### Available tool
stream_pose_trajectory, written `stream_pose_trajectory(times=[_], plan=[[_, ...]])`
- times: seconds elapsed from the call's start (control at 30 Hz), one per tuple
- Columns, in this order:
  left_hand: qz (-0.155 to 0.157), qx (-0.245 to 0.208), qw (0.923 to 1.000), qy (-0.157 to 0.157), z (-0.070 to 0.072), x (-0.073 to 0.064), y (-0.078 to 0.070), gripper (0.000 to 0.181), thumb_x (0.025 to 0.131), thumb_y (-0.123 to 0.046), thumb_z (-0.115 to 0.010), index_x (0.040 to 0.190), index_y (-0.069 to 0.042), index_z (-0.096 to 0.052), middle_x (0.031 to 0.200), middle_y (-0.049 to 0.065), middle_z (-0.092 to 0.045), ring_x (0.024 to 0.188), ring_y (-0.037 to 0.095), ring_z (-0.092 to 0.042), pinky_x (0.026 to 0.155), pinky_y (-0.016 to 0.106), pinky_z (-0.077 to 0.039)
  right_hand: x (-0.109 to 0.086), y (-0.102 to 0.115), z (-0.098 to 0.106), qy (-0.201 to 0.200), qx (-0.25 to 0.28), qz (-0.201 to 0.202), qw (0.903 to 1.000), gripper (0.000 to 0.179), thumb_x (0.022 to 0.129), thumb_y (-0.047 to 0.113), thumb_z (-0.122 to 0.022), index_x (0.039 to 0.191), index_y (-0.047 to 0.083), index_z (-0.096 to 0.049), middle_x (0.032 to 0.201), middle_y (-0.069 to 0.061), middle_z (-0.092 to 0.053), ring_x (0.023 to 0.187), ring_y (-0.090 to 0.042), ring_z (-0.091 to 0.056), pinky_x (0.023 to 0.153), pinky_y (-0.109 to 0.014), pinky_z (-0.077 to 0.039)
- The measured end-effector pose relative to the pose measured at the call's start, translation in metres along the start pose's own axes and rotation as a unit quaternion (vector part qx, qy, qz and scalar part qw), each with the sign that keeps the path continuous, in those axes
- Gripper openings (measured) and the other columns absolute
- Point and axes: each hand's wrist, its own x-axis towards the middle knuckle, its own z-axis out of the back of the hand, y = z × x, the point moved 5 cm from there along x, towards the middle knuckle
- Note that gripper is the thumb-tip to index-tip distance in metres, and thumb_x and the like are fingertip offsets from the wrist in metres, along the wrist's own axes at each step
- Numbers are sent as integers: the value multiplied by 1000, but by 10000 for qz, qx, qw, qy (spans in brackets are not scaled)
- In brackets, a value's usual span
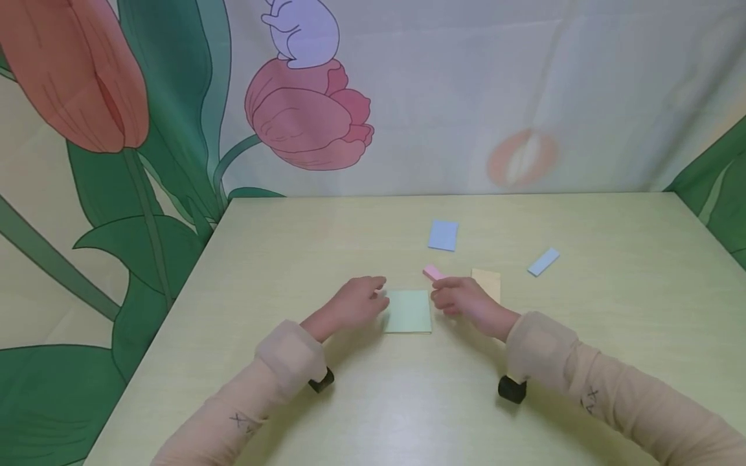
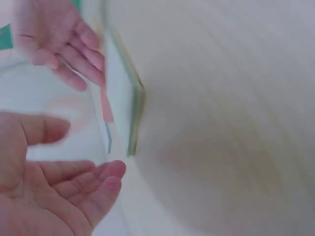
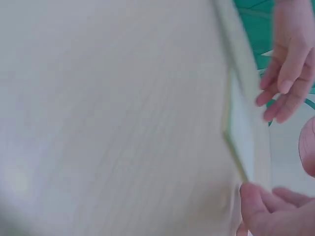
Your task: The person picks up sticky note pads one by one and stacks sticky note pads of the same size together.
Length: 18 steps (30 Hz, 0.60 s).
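Flanking green pad (image 1: 408, 312): left hand (image 1: 355, 303), right hand (image 1: 471, 302), both loose-fingered. Right hand partly hides pink strip (image 1: 431, 272), yellow pad (image 1: 488, 282); blue pad (image 1: 443, 235), blue strip (image 1: 543, 262) beyond.

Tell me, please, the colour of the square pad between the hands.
The square pad is pale green, best seen in the head view.

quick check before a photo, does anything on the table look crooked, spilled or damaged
No spill or damage shows. The narrow blue strip, rightmost of the pieces, lies slanted, and the pink piece by the right hand is angled too; they look askew because the green square sits roughly straight.
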Motion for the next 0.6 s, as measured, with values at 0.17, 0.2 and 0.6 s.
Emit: stream_pose_trajectory(times=[0.17, 0.2, 0.6], plan=[[559, -1520, 9868, 56, 0, -5, 6, 47, 89, -16, -40, 133, 3, -34, 132, 17, -44, 116, 27, -47, 96, 41, -38, -2, 2, -3, 59, 1114, -372, 9931, 53, 88, 7, -43, 133, -12, -24, 124, -24, -45, 93, -12, -55, 95, -33, -41], [678, -1786, 9816, 72, -1, -5, 8, 48, 89, -15, -40, 133, 4, -34, 131, 17, -45, 113, 27, -49, 96, 41, -38, -3, 2, -4, 58, 1255, -433, 9911, 53, 88, 6, -41, 134, -12, -22, 124, -24, -44, 92, -12, -54, 96, -34, -39], [1255, -3266, 9368, 42, -8, -3, 13, 48, 89, -10, -43, 132, 8, -32, 129, 21, -45, 108, 26, -53, 95, 36, -41, -7, 6, -13, 138, 1816, -726, 9806, 52, 90, 8, -32, 136, -10, -15, 138, -31, -26, 124, -37, -33, 105, -41, -27]])
